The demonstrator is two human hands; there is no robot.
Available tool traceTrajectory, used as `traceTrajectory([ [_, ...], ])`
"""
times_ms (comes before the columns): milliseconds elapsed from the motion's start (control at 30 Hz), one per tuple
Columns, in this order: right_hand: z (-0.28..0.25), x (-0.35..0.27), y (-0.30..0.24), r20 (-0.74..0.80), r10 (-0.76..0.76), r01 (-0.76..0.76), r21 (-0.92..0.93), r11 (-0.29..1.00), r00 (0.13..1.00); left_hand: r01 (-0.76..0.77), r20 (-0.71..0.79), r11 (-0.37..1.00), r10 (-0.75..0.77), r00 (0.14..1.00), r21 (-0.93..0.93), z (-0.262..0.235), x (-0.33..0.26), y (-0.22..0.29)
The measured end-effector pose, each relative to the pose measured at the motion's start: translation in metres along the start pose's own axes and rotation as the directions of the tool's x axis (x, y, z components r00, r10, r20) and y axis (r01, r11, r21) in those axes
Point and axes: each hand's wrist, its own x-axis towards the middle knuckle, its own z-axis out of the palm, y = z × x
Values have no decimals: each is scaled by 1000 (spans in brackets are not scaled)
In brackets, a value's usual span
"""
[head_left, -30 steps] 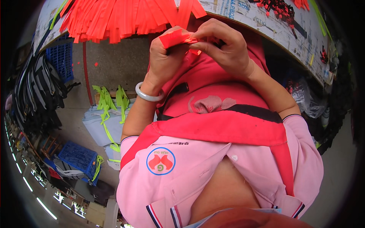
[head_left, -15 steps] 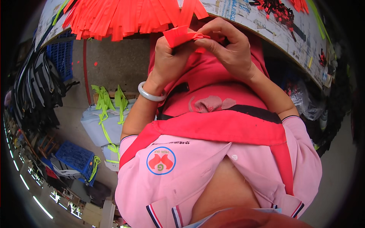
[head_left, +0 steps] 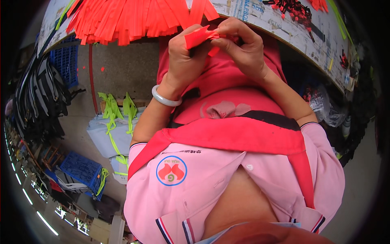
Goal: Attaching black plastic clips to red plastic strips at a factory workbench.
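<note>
Left hand and right hand still pinch the red strip, barely shifted

A work table is seen along the upper edge of the view, and its top is covered with printed paper sheets. A thick pile of orange-red strips is laid on its left part, and their ends hang over the front edge. A small heap of dark red small pieces is placed further right. Some dark bits are found near the right end, possibly clips; they are too small to tell.
</note>
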Motion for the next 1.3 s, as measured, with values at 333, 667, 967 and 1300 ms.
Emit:
traceTrajectory([
  [333, -43, 23, -27, 363, 223, -365, 390, 845, 905, 64, 273, 986, -19, 962, -157, -13, 15, 49],
  [667, -33, 24, -32, 250, 459, -497, 115, 860, 852, -18, 123, 998, 26, 992, -60, -3, 5, 9],
  [967, -21, 23, -42, 219, 301, -263, -189, 946, 928, 58, 69, 997, -55, 996, -53, -5, 3, -1],
  [1300, -10, 13, -24, 74, 109, -88, -241, 966, 991, 72, 9, 981, -72, 997, -178, 1, -1, 1],
])
